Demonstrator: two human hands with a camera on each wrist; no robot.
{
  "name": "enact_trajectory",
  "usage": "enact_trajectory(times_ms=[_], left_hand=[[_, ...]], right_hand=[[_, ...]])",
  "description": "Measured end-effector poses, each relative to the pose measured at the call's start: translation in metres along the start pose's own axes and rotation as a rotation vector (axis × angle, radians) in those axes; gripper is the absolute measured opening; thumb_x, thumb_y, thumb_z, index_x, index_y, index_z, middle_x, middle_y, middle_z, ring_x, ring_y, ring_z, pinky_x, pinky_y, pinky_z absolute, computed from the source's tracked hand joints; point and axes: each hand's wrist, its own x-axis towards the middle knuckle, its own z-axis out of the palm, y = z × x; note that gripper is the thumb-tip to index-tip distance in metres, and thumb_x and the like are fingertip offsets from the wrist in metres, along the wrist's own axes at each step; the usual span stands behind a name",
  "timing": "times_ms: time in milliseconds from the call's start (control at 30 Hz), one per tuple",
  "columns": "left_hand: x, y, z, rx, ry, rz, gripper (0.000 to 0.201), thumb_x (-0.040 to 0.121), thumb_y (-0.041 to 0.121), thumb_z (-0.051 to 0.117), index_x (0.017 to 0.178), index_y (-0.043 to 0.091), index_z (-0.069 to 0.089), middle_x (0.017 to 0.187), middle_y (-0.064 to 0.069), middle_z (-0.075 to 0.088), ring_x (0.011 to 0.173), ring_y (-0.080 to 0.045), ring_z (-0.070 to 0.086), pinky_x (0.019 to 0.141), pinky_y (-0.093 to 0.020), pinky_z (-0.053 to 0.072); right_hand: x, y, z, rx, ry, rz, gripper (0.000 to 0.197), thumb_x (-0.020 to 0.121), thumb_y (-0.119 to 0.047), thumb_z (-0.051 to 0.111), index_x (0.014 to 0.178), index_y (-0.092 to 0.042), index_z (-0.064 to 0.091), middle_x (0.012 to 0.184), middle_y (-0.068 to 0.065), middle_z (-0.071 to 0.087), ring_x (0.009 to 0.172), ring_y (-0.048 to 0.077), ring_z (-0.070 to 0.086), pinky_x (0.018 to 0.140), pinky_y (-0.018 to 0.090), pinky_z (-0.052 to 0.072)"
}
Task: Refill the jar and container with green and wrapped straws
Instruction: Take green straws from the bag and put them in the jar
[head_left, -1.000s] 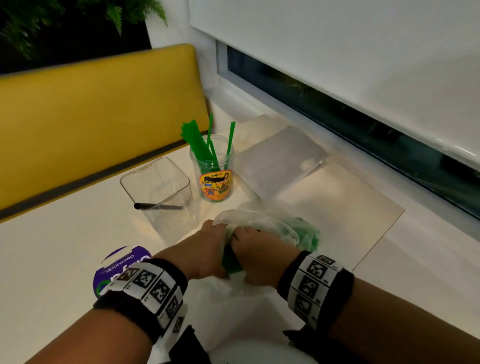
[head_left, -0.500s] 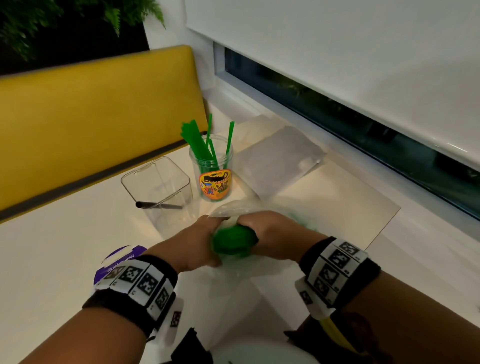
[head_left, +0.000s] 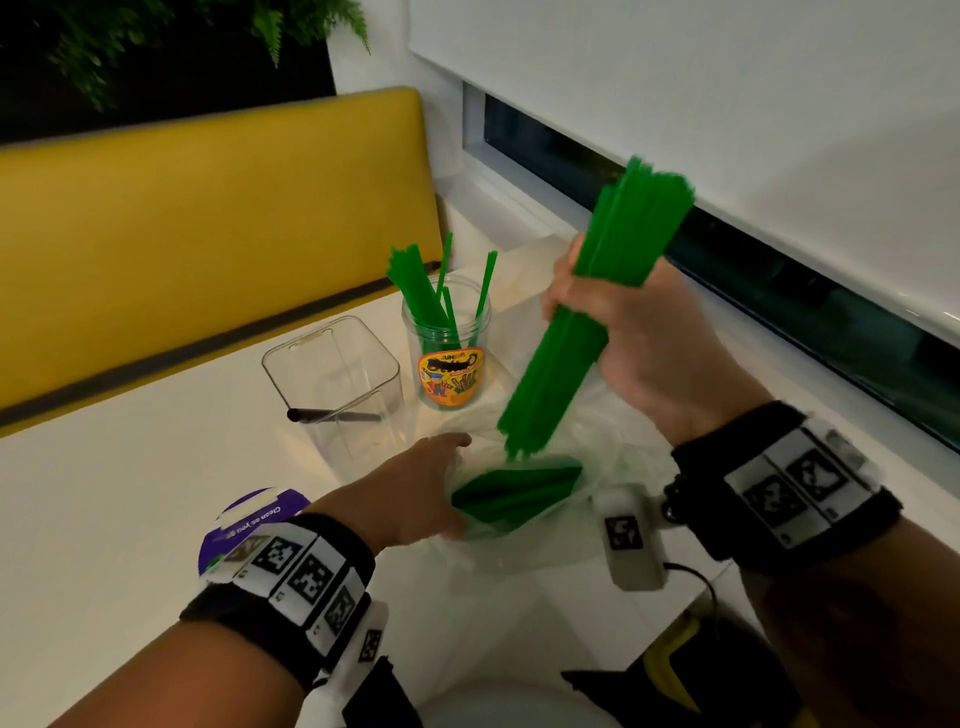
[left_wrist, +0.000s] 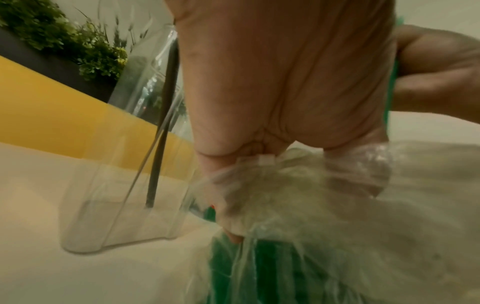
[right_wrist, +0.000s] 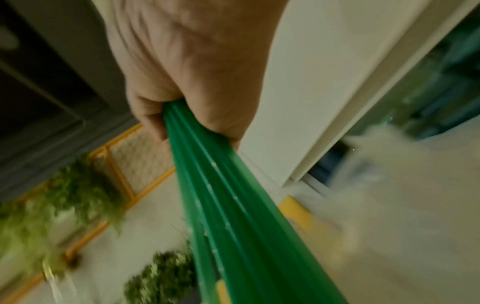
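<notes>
Your right hand (head_left: 641, 332) is wrapped tight around a big bunch of green straws (head_left: 582, 322), held up in the air on the right, above the counter (head_left: 104, 519). The bunch leans, with its low ends hanging just over the clear plastic bag (head_left: 524, 525). Your left hand (head_left: 410, 491) grips the mouth of that bag on the near side, and more green straws lie inside it.

The jar (head_left: 449, 358) stands further back, in the middle, with a few green straws already poking out. The clear container (head_left: 335, 387) sits just left of the jar. It has one dark straw (head_left: 332, 415) leaning in it.

Here is what could go wrong. Your bunch looks very fat, and the jar's mouth looks small. If you push it all in at once, some straws may miss the rim and fall on the counter. The jar also looks light. A bump from the bunch could tip it over, or knock it into the container beside it.

The straws are smooth, so a loose grip could let some slide out the bottom. The bag is thin and floppy. If you let it go, the mouth may flop and the straws inside may roll out.
</notes>
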Motion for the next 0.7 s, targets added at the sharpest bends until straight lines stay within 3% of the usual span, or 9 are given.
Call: enact_trajectory(times_ms=[100, 200, 267, 400, 500, 600, 700], left_hand=[[0.000, 0.005, 0.001, 0.014, -0.021, -0.005, 0.099, 0.073, 0.022, 0.082, 0.153, 0.027, 0.023, 0.151, -0.003, 0.040, 0.133, -0.021, 0.046, 0.103, -0.024, 0.040], [0.001, 0.007, 0.004, 0.046, -0.025, -0.015, 0.100, 0.072, 0.025, 0.081, 0.153, 0.028, 0.023, 0.150, -0.002, 0.040, 0.131, -0.021, 0.047, 0.107, -0.030, 0.043], [0.001, 0.007, 0.004, 0.048, -0.028, -0.024, 0.101, 0.071, 0.026, 0.081, 0.153, 0.028, 0.022, 0.151, -0.002, 0.039, 0.131, -0.022, 0.047, 0.108, -0.034, 0.044], [0.000, 0.009, 0.004, 0.035, -0.035, -0.030, 0.099, 0.073, 0.024, 0.078, 0.153, 0.031, 0.022, 0.152, 0.002, 0.038, 0.131, -0.021, 0.047, 0.106, -0.034, 0.046], [0.000, 0.009, 0.005, 0.048, -0.030, -0.026, 0.099, 0.071, 0.026, 0.078, 0.153, 0.032, 0.022, 0.151, 0.003, 0.039, 0.130, -0.019, 0.048, 0.106, -0.033, 0.045], [0.000, 0.009, 0.004, 0.061, -0.027, -0.029, 0.100, 0.070, 0.028, 0.078, 0.153, 0.031, 0.023, 0.150, 0.002, 0.039, 0.129, -0.019, 0.048, 0.106, -0.033, 0.045], [-0.001, 0.010, 0.003, 0.081, -0.033, -0.028, 0.099, 0.070, 0.028, 0.078, 0.153, 0.030, 0.022, 0.151, 0.001, 0.039, 0.130, -0.020, 0.048, 0.107, -0.035, 0.045]], right_hand=[[0.052, -0.026, -0.007, 0.095, 0.281, -0.168, 0.020, 0.068, -0.004, 0.071, 0.081, -0.010, 0.058, 0.075, 0.007, 0.058, 0.077, 0.026, 0.058, 0.078, 0.042, 0.052], [0.097, -0.035, -0.010, 0.020, 0.418, -0.304, 0.025, 0.068, -0.005, 0.071, 0.087, -0.009, 0.056, 0.079, 0.008, 0.057, 0.072, 0.020, 0.059, 0.071, 0.034, 0.054], [0.116, -0.026, -0.001, -0.186, 0.404, -0.325, 0.023, 0.075, -0.007, 0.069, 0.088, -0.016, 0.053, 0.080, 0.004, 0.054, 0.069, 0.011, 0.056, 0.069, 0.029, 0.053], [0.131, -0.002, 0.040, -0.438, 0.200, -0.295, 0.026, 0.080, -0.011, 0.068, 0.083, -0.028, 0.049, 0.072, -0.007, 0.049, 0.059, 0.001, 0.047, 0.061, 0.017, 0.046], [0.135, 0.000, 0.062, -0.370, 0.152, -0.282, 0.026, 0.080, -0.008, 0.069, 0.079, -0.023, 0.048, 0.065, -0.008, 0.044, 0.053, 0.001, 0.046, 0.056, 0.021, 0.047], [0.140, 0.001, 0.069, -0.283, 0.145, -0.275, 0.024, 0.080, -0.009, 0.070, 0.080, -0.019, 0.049, 0.067, -0.006, 0.047, 0.060, 0.009, 0.052, 0.062, 0.030, 0.053], [0.140, 0.018, 0.066, -0.322, 0.148, -0.213, 0.021, 0.081, -0.010, 0.071, 0.084, -0.017, 0.051, 0.070, -0.005, 0.051, 0.063, 0.010, 0.055, 0.066, 0.032, 0.055]])
